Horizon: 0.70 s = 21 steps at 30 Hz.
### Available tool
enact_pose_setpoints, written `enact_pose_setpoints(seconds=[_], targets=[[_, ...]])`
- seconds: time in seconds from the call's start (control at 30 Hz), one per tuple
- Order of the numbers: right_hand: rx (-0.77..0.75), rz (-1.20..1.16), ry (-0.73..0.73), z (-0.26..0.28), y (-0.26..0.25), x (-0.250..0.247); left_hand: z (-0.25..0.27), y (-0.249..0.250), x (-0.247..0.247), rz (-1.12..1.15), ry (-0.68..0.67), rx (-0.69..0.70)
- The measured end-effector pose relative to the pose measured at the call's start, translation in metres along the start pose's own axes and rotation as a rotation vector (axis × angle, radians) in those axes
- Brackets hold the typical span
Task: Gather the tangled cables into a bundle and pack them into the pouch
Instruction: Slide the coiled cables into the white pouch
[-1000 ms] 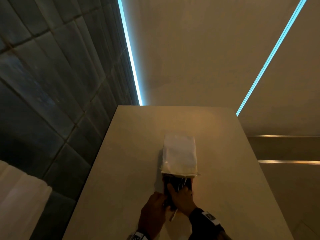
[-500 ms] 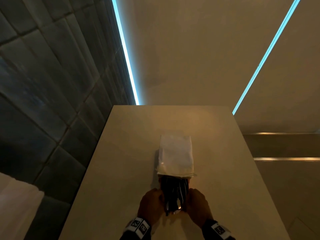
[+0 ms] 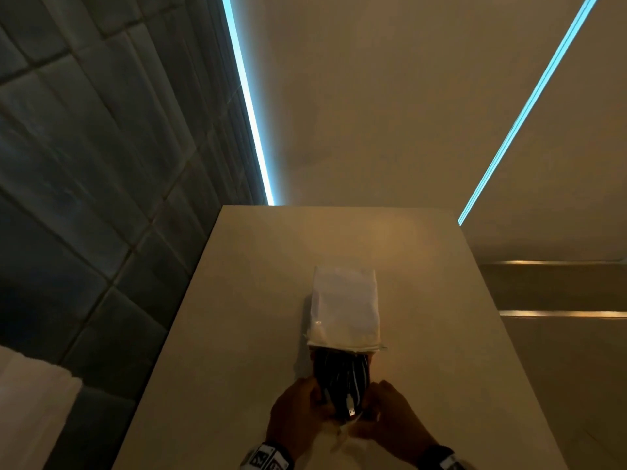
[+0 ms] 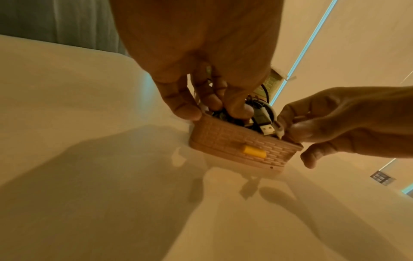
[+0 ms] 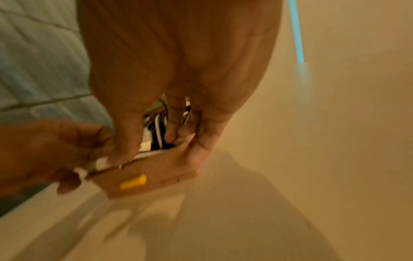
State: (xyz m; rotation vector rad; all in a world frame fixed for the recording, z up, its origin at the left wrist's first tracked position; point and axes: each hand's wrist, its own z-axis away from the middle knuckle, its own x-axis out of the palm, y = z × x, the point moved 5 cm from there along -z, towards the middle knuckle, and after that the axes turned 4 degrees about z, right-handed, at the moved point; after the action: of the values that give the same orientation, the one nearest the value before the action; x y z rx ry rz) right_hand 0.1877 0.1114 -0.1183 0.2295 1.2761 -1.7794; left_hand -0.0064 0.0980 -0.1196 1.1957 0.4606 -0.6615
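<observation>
Gripping the near end of the pouch (image 3: 341, 378) from both sides, low centre of the head frame, are the left hand (image 3: 298, 415) and right hand (image 3: 390, 418), each with fingers curled onto a corner of the open mouth. In the left wrist view the left hand (image 4: 201, 58) pinches the pouch rim (image 4: 241, 141), thumb outside, other fingers (image 4: 236, 106) dipping inside among the cables (image 4: 261, 113); the right hand (image 4: 335, 123) enters from the right edge and pinches the opposite corner. The right wrist view is blurred, but the right hand (image 5: 178, 70) shows thumb and fingers clamped on the pouch edge (image 5: 156, 169), with the left hand (image 5: 44, 148) coming from the lower left.

Cables sit inside the pouch as a dark bundle with white strands (image 3: 339, 381); a USB plug (image 3: 351, 410) pokes out at the near end. Pouch is tan with a woven brick texture and a yellow tab (image 4: 254, 151) on the side. It lies on the desk (image 3: 237, 334), its far part covered by a white bag (image 3: 344, 307) in the middle of the frame.

Wristbands (image 3: 268, 459) carry black-and-white marker patterns; no readable writing or brand.
</observation>
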Motion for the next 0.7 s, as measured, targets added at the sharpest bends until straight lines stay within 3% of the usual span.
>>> enact_pose_setpoints(seconds=[0.17, 0.27, 0.4, 0.47, 0.6, 0.7], targets=[[0.116, 0.140, 0.166, -0.012, -0.002, 0.012, -0.010, 0.002, -0.001, -0.079, -0.005, -0.069], [0.165, 0.170, 0.118, -0.015, -0.007, 0.011, -0.010, 0.004, 0.001, -0.178, -0.057, -0.064], [0.091, 0.150, 0.041, -0.015, -0.009, -0.002, -0.007, -0.003, 0.003, -0.142, -0.143, -0.058], [0.104, 0.032, 0.018, -0.015, -0.004, -0.011, -0.003, -0.004, 0.000, -0.097, -0.105, -0.035], [0.185, -0.174, 0.287, -0.021, 0.004, -0.025, 0.008, 0.004, -0.008, -0.007, 0.088, 0.050], [0.191, -0.239, 0.300, -0.030, -0.017, -0.023, 0.007, 0.012, -0.009, 0.002, 0.121, 0.106]])
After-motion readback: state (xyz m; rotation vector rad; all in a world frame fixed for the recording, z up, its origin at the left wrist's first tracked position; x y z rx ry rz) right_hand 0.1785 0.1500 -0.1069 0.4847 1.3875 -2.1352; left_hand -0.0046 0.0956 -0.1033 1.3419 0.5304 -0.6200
